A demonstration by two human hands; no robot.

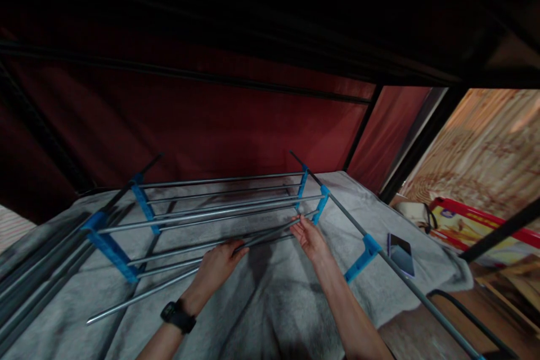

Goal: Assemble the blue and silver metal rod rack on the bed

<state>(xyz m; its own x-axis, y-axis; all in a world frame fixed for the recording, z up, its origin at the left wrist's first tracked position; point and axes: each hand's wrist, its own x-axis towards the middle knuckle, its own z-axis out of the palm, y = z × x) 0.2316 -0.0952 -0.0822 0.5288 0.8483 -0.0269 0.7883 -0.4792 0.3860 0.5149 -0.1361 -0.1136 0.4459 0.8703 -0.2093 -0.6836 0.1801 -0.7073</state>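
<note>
Dim light — red sheeting (253, 129) behind, a black post (426, 143), a brown streaked surface (493, 149) at right.

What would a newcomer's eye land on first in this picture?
Probably the bright blue brackets, spread left and right above the grey blanket. Next, near the centre, the left hand and right hand gripping thin metal tubing. Then the dark red fabric behind.

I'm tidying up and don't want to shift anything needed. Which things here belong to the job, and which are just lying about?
Seem part of the job:
loose rod, held by left hand and right hand
rack with blue brackets
possibly the tubes at far left

Apparently just lying about:
phone on the grey cloth
red-and-yellow box at right
</note>
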